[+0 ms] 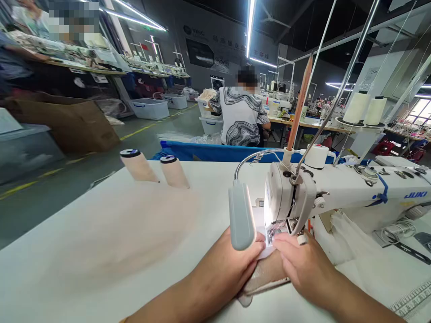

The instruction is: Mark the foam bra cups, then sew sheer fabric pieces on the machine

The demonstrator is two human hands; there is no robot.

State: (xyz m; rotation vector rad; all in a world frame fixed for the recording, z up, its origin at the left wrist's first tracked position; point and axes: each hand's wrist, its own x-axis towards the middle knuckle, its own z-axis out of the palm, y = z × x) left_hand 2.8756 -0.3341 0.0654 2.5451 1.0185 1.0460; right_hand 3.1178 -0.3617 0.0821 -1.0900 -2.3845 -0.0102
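Observation:
At the needle of the white sewing machine (330, 184), my two hands meet with fingertips almost touching. A small piece of white fabric (266, 253) shows between them by the lit presser foot (276, 231). My left hand (232, 255) comes from the left, fingers bent and closed on the fabric's left side, partly behind the grey lamp (241, 217). My right hand (305, 260) is closed at its right side, thumb and index finger close to the foot. Most of the fabric is hidden by my hands. A tan worn pad (269, 271) lies beneath my wrists.
Two cream thread cones (139, 167) lie tilted at the table's far left edge. A ruler (412, 300) is at the lower right, with sheer white cloth (350, 235) under the machine arm. A person (240, 114) sits ahead, facing away. Grey bins (150, 109) stand on the floor.

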